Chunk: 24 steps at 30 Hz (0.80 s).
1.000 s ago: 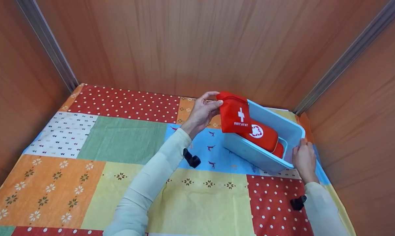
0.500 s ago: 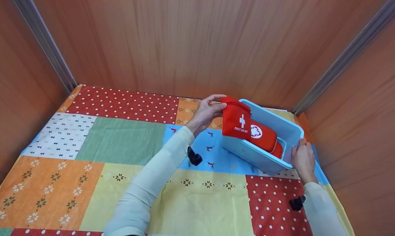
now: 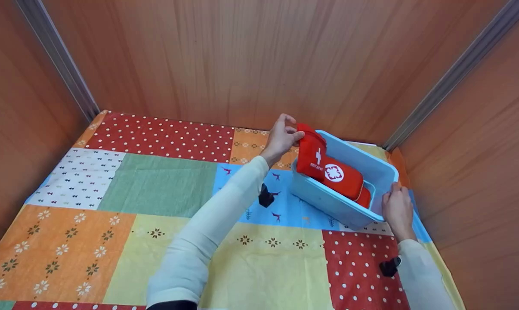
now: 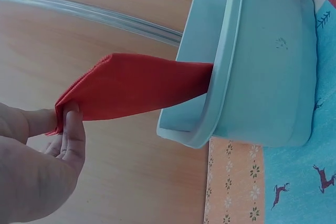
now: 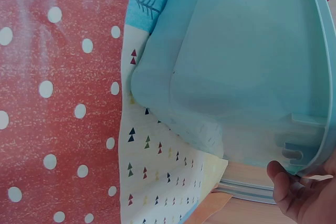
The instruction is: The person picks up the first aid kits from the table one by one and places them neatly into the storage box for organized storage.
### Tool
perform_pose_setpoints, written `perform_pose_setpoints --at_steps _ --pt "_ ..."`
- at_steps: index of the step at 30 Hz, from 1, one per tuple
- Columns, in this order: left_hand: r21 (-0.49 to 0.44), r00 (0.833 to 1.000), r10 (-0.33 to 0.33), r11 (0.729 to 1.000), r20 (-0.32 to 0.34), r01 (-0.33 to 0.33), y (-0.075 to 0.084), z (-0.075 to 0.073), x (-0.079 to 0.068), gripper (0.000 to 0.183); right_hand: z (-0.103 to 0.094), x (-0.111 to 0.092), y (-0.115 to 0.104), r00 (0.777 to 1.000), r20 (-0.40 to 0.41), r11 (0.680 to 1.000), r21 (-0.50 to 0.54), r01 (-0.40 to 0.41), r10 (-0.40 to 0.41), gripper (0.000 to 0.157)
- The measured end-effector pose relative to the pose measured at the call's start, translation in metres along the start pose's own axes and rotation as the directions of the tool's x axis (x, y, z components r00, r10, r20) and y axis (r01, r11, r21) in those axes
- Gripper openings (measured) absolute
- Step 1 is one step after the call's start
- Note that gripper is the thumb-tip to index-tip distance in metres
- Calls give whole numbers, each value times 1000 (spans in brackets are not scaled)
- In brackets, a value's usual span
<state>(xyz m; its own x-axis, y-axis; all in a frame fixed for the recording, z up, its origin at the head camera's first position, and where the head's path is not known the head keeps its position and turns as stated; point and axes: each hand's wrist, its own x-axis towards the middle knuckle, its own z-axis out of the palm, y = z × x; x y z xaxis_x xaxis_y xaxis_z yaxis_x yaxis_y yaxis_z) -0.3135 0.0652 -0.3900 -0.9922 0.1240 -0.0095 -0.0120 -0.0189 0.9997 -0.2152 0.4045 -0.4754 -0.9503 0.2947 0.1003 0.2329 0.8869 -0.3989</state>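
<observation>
In the head view my left hand (image 3: 282, 138) pinches the top corner of a soft red pouch (image 3: 310, 150) marked with a white cross and first aid lettering. The pouch hangs over the left end of a light blue plastic bin (image 3: 328, 201). From the left wrist view, the lower end of the pouch (image 4: 136, 85) dips inside the bin's rim, with thumb and fingers on its zipped edge. A red case (image 3: 347, 183) with a white round emblem lies in the bin, partly covered by the pouch. My right hand (image 3: 398, 211) grips the bin's right end at the rim.
Beside the case, a smaller blue container (image 3: 373, 189) sits in the bin with a red item (image 3: 364, 198) in it. A patchwork cloth (image 3: 165, 185) covers the table. Wooden panels (image 3: 242, 64) close off the back and both sides, the bin standing near the back right corner.
My left hand has moved right and carried the pouch from in front of the bin's left end to over its opening. My right hand stays on the rim.
</observation>
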Motion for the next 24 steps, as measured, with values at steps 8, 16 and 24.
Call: perform_pose_setpoints --at_steps 8,16,24 --pt "42 1000 -2 999 -1 2 -1 10 3 27 0 0 0 1000 11 1000 11 -18 17 43" --pt "120 1000 -3 993 -10 4 0 22 6 32 0 0 0 1000 -16 1000 12 6 -5 42" --pt "130 998 -63 990 28 59 -4 34 4 52 1 1 1 1000 -23 1000 14 9 -9 44"
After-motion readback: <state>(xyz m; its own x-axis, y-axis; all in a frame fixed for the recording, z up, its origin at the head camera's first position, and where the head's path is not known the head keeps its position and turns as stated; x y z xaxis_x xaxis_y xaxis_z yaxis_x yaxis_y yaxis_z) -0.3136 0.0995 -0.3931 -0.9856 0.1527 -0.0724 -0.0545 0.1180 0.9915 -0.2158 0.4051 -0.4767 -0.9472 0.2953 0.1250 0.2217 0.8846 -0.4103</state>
